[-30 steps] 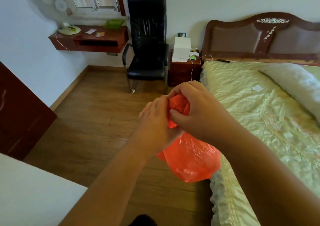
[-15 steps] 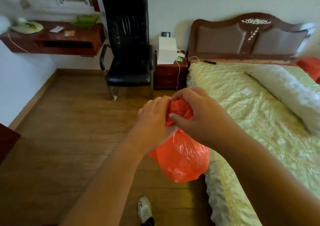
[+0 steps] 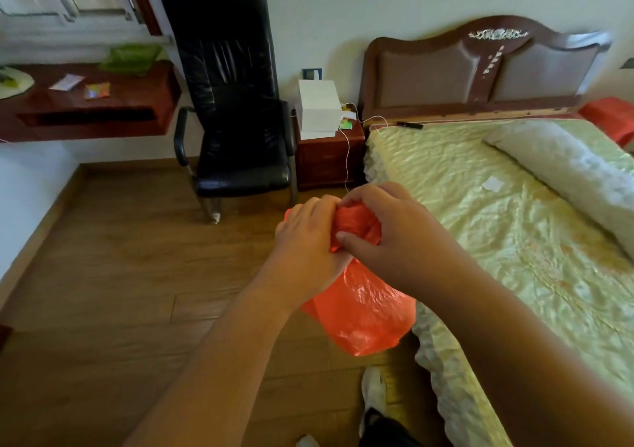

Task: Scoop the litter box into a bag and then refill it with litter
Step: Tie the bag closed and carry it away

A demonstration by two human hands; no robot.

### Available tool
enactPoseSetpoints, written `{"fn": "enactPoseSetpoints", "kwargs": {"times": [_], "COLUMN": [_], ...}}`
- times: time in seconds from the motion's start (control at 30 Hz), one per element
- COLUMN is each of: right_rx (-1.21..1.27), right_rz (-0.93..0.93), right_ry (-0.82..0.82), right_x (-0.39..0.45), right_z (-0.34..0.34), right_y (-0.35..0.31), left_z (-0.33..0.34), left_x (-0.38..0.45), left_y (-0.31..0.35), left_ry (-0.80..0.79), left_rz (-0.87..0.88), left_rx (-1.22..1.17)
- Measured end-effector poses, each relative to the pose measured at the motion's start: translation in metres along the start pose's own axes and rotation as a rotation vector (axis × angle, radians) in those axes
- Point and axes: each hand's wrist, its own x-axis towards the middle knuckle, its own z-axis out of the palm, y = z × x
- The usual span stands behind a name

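Note:
An orange plastic bag hangs in front of me, bulging at the bottom. Both hands hold its bunched top. My left hand grips the gathered plastic from the left. My right hand curls over the top from the right, thumb pressed against the bunch. No litter box or scoop is in view.
A bed with a pale green cover fills the right side, its frilled edge beside the bag. A black chair and a dark nightstand with a white box stand against the far wall. A wall shelf hangs at left. Wooden floor lies below.
The view has swung to the right and tilted down, so the dark cabinet at left is gone. Both hands keep hold of the bag's top; my shoe shows at the bottom.

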Motion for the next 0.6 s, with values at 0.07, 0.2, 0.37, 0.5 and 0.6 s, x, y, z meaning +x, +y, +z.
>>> {"fn": "enactPoseSetpoints", "kwargs": {"times": [0.07, 0.2, 0.37, 0.5, 0.6], "right_rx": [0.006, 0.014, 0.004, 0.022, 0.012], "right_rz": [-0.004, -0.013, -0.053, -0.057, -0.065], "right_ry": [-0.009, -0.031, -0.094, -0.157, -0.179], "right_x": [0.025, 0.080, 0.162, 0.233, 0.284], "right_z": [0.003, 0.006, 0.008, 0.011, 0.017], "right_y": [0.007, 0.028, 0.061, 0.091, 0.109], "left_z": [0.001, 0.005, 0.013, 0.023, 0.033], "left_x": [0.022, 0.071, 0.144, 0.210, 0.257], "left_y": [-0.010, -0.028, -0.054, -0.076, -0.094], "left_ry": [-0.011, -0.019, -0.025, -0.023, -0.008], "left_rz": [-0.018, -0.052, -0.104, -0.165, -0.196], "left_rx": [-0.006, -0.002, 0.003, 0.003, 0.020]}}
